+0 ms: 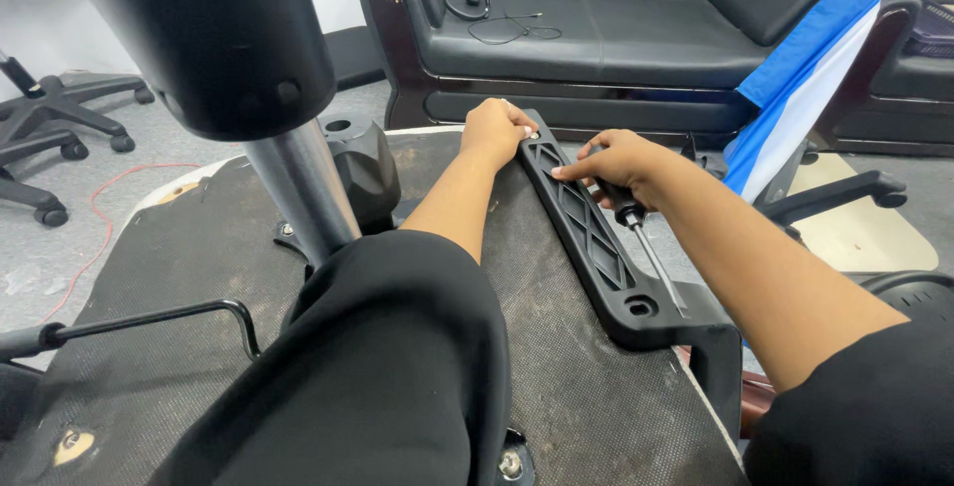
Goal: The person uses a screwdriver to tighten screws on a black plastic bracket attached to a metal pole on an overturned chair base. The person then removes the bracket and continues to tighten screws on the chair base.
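An upturned office chair seat (149,347), its underside covered in dark mesh fabric, was seen filling the lower frame. At far left, the wheeled bases of other chairs (55,123) stood on the grey floor, with a red cable (99,218) trailing beside them. A black lever rod (149,322) was seen lying across the underside at lower left. The gas-lift column (298,198), with its wide black cover above, was seen rising from the seat's middle, a black mechanism housing (366,168) just beside it. The left hand (494,131) was closed over the far end of a black armrest bracket (586,228), fingers curled down onto it near a screw hole. The bracket, ribbed in a lattice pattern, was laid along the seat's right edge, touching the fabric. The right hand (618,160) was rested on the bracket's middle, fingertips pressed to its surface, while a screwdriver (646,247) was clasped beneath the palm, its shaft pointing toward the near end. Behind, a black leather sofa (616,39) was shown with a cable (502,19) on its cushion, and a blue and white cloth (805,79) was draped at right
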